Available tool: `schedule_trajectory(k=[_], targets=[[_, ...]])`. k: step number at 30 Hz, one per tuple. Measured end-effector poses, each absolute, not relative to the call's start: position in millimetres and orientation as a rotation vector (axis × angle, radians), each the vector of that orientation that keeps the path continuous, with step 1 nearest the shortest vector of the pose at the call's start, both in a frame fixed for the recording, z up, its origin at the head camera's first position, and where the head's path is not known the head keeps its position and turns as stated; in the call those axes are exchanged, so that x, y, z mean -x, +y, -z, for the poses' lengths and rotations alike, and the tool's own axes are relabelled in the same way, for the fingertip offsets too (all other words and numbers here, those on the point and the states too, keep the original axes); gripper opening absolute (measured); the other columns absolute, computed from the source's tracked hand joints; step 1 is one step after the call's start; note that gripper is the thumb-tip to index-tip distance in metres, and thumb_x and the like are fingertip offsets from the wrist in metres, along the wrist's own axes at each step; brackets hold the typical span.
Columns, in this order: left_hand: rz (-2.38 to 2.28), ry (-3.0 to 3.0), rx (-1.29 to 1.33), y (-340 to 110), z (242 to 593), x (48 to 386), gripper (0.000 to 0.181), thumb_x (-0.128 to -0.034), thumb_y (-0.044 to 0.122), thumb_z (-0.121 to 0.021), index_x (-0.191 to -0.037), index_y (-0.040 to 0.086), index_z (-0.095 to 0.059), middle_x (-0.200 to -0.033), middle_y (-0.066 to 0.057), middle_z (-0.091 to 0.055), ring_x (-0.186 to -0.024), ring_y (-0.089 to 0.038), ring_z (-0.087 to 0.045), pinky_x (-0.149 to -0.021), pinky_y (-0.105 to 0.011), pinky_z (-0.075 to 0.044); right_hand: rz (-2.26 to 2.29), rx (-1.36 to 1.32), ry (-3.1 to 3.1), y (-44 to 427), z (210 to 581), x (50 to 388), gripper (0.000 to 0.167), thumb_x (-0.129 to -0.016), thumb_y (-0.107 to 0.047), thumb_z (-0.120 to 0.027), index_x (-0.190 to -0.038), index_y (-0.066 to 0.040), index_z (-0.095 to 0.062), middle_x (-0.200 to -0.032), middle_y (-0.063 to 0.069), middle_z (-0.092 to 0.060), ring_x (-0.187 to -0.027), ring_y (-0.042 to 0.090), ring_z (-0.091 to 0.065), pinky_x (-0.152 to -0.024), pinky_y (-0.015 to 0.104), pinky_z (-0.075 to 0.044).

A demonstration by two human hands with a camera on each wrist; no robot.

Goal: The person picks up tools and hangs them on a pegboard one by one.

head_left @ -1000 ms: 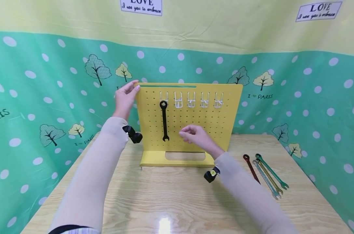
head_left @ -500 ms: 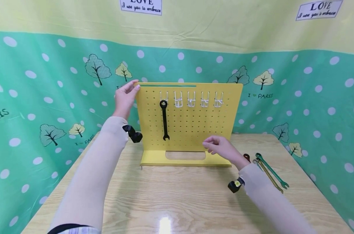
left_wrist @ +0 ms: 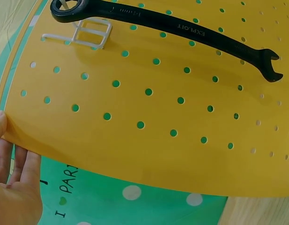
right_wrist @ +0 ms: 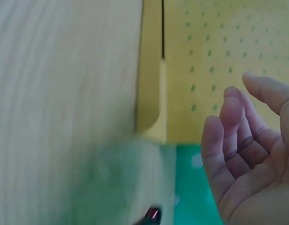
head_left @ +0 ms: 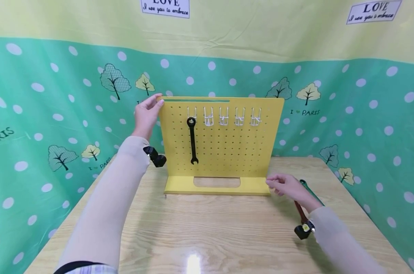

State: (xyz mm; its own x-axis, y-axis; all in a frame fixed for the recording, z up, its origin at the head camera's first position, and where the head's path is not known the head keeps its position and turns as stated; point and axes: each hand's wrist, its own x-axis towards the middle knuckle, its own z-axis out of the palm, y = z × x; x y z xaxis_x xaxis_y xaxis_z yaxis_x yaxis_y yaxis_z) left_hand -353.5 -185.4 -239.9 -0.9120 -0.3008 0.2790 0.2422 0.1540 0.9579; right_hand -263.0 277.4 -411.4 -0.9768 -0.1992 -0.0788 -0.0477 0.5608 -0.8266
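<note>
My left hand [head_left: 147, 116] pinches the upper left corner of a yellow pegboard [head_left: 234, 160], thumb in front and fingers behind, as the left wrist view shows. A black combination wrench [head_left: 193, 142] hangs by its ring end from the leftmost white hook [head_left: 191, 111]. My right hand [head_left: 289, 187] hovers off the board's lower right corner, fingers loosely bent, with nothing in them. Below its wrist lies a red wrench [head_left: 300, 211], partly covered. Beyond that hand a green wrench [head_left: 309, 190] shows in part; the arm hides the rest of it.
Several more white hooks [head_left: 239, 116] sit in a row along the board's upper part. The board stands on its flat yellow base [head_left: 179, 184] on a wooden table [head_left: 200, 224]. A green and yellow patterned cloth [head_left: 207, 45] hangs behind.
My right hand has moved right and down, from in front of the pegboard to beside its base, and its arm now covers most of the wrenches. My left hand has stayed in place.
</note>
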Motion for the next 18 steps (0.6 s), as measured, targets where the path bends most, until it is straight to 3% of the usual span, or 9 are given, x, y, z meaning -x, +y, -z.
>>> schedule_trajectory(k=[6,13,18], targets=[[1.804,-2.037,-0.063,-186,239,354,0.035,-0.0972,0.033,-0.066,-0.132,0.027,-0.067,-0.132,-0.002,-0.063,-0.117,-0.016,-0.059,-0.105,-0.029,-0.045,1.265,0.09,2.697,313,428,258,0.054,-0.099,-0.041,-0.063,-0.128,0.004,-0.06,-0.101,0.015,-0.066,-0.086,0.025,-0.06,-0.073,0.037,-0.057],[1.787,-2.046,-0.064,-187,239,354,0.034,-0.0972,0.033,-0.066,-0.131,0.029,-0.067,-0.132,-0.002,-0.063,-0.118,-0.016,-0.059,-0.106,-0.03,-0.044,1.146,0.046,2.759,342,435,250,0.048,-0.1,-0.034,-0.064,-0.125,0.006,-0.06,-0.098,0.011,-0.067,-0.082,0.023,-0.061,-0.069,0.035,-0.056],[1.807,-2.03,-0.043,-186,239,353,0.036,-0.0982,0.03,-0.066,-0.134,0.025,-0.066,-0.132,-0.003,-0.064,-0.117,-0.016,-0.059,-0.105,-0.029,-0.045,1.108,-0.03,2.756,351,439,246,0.052,-0.098,-0.031,-0.066,-0.127,0.011,-0.057,-0.093,0.01,-0.064,-0.08,0.023,-0.058,-0.069,0.036,-0.056]])
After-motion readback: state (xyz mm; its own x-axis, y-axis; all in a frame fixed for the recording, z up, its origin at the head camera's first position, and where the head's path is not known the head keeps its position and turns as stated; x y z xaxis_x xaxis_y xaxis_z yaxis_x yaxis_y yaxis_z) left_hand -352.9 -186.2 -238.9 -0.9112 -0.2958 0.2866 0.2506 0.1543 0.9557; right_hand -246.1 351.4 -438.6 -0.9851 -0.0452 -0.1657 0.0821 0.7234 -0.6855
